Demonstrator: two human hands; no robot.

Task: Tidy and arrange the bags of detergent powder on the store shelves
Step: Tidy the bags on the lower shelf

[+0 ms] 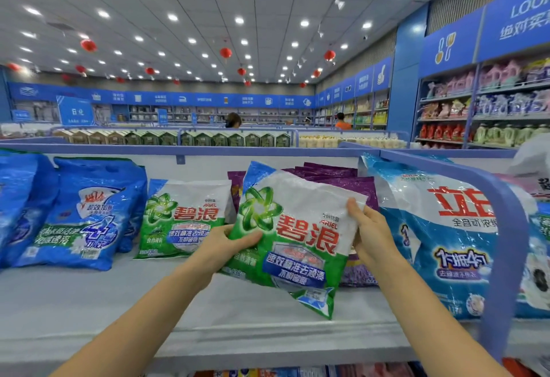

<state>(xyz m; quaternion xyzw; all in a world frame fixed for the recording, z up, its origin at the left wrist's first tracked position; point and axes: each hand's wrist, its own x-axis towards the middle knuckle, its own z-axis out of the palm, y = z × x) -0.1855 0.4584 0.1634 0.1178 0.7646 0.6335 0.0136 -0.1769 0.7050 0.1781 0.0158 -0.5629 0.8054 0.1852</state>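
A green and white detergent bag (297,236) is tilted above the top shelf (89,302), held on both sides. My left hand (226,247) grips its left edge with the thumb on the front. My right hand (370,233) grips its upper right edge. A second green and white bag (184,217) leans upright just to the left. Purple bags (345,180) stand behind the held bag. Blue bags (86,212) lean at the far left. A large light blue and white bag (440,227) stands to the right.
A blue curved shelf divider (506,227) rises on the right, with more bags beyond it. A blue rail (178,148) runs along the shelf's back. Wall shelves of bottles (491,108) stand at the right. Two people stand far back in the aisles.
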